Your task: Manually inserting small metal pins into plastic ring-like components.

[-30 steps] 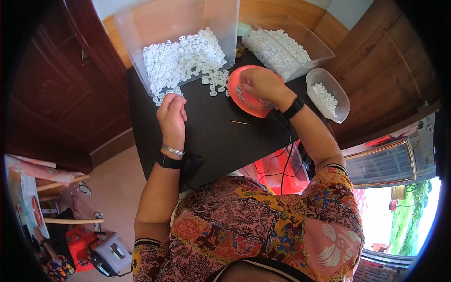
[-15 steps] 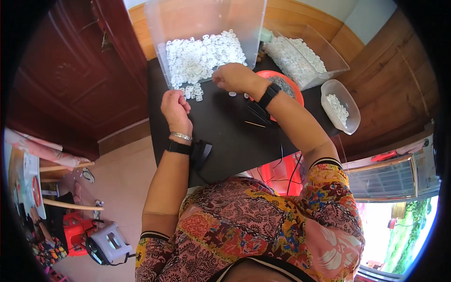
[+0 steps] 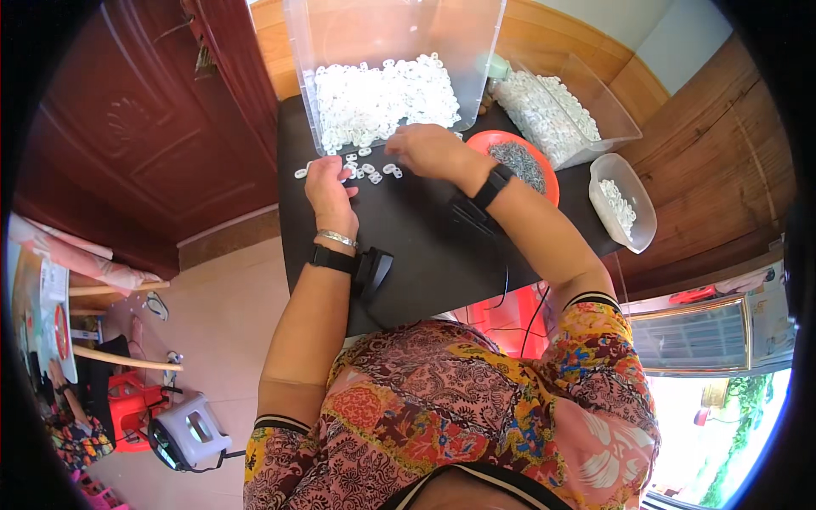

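Small white plastic pieces with two holes point(image 3: 371, 174) lie loose on the dark tabletop point(image 3: 399, 246), in front of a heap of the same pieces point(image 3: 382, 98) in a large clear plastic bin point(image 3: 391, 34). At the left of the loose pieces is my left hand point(image 3: 330, 197), its fingers curled in; a bit of white shows by the fingertips, too small to make out. My right hand point(image 3: 432, 155) hovers at the bin's front edge, fingers bent down and closed together. Whatever its fingertips hold is hidden. Both wrists wear black straps.
An orange-red bowl point(image 3: 551, 174) of small grey metal parts point(image 3: 518, 163) stands right of my right hand. Beyond it are a clear box of white pieces point(image 3: 552, 115) and a small translucent tub point(image 3: 644, 223). A black device point(image 3: 372, 270) is strapped at my left wrist.
The loose pieces have spread out between my hands, some now lying further right and left. My fingers have shifted slightly; the whole view has moved a little.
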Demonstrator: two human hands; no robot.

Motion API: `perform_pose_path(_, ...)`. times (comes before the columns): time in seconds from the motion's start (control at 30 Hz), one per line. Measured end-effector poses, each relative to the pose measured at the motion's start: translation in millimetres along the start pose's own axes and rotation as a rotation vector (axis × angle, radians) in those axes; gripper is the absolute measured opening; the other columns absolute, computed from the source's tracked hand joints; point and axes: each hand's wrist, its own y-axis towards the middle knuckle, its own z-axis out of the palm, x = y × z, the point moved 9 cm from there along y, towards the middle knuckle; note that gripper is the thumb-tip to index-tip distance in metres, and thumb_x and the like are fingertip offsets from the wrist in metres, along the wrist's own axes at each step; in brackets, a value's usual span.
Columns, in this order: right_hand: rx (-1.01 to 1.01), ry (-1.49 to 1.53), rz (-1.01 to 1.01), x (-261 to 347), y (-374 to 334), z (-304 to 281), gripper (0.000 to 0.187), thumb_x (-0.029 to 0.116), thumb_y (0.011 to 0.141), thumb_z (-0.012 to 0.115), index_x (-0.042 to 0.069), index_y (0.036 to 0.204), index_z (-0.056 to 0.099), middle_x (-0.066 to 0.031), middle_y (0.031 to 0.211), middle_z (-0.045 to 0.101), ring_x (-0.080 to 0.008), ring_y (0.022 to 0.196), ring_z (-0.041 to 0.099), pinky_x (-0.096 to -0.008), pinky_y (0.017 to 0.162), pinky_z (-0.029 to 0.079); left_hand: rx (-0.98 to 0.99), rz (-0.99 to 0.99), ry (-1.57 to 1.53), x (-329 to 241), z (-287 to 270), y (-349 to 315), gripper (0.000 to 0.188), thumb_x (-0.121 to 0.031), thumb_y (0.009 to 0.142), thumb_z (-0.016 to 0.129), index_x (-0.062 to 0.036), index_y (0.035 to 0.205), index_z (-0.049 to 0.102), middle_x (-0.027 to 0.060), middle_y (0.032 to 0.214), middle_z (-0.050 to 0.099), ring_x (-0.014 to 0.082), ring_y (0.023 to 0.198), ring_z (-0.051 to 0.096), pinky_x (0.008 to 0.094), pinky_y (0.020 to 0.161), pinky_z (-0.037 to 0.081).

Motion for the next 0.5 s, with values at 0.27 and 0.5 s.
perform_pose_path(0.27, 0.055, 0.07, 0.066, -1.1, -12.4, -5.2, 0.02, 0.012, 0.074, 0.063, 0.007, 0.094, 0.064, -0.0125, 0.089, 0.064, -0.0328, 0.086, 0.061, -0.041, 0.075, 0.048, 0.178, 0.363, 0.087, -42.7, 31.0, -26.8, 0.009, -0.011, 0.082, 0.057, -0.004, 0.08, 0.061, 0.0002, 0.075, 0.056, 0.008, 0.066, 0.053, 0.0218, 0.051, 0.038)
perform_pose_path(0.5, 0.094, -0.008, 0.089, 2.6, -4.6, -0.5, 0.023, 0.012, 0.074, 0.06, 0.008, 0.096, 0.066, -0.0141, 0.094, 0.066, -0.0324, 0.091, 0.062, -0.042, 0.079, 0.048, 0.091, 0.249, -0.04, -76.8, 25.3, -32.5, 0.009, -0.011, 0.08, 0.056, -0.0048, 0.082, 0.062, 0.0014, 0.079, 0.06, 0.0095, 0.069, 0.056, 0.0227, 0.056, 0.043)
